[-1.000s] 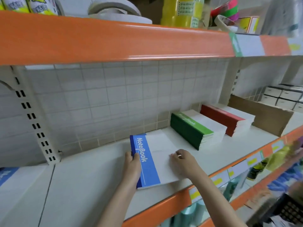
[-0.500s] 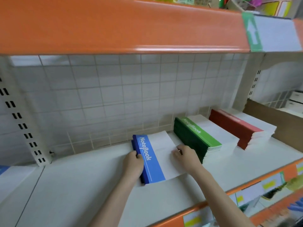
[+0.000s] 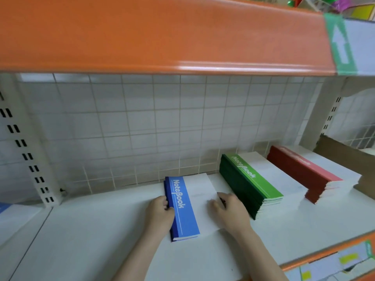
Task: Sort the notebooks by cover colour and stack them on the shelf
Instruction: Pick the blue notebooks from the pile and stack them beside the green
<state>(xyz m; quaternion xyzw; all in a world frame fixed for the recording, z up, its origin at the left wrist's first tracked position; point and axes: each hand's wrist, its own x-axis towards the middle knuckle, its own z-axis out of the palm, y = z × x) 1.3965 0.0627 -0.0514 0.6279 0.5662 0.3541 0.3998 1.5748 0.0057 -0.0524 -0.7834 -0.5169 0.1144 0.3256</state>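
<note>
I'm on the blue notebooks (image 3: 183, 207), a thin stack lying flat on the white shelf (image 3: 97, 230) just below the middle of the frame, far end close to the tiled back wall (image 3: 142, 128). My left hand (image 3: 160, 214) grips the spine edge, fingers curled over it. My right hand (image 3: 228, 212) rests on the white part of the cover with fingers bent, pressing rather than pinching as far as I can see. To the right sit the green notebooks (image 3: 250, 183), a much taller stack, and further right the red notebooks (image 3: 310, 173), beside a cardboard box (image 3: 349, 157) at the frame's right edge. Overhead runs the orange shelf edge (image 3: 162, 37). I judge this as squaring the blue pile: I'd keep both hands level, nudge the spines flush, line it up parallel with the green stack and leave a gap between them, without lifting the top cover.
</note>
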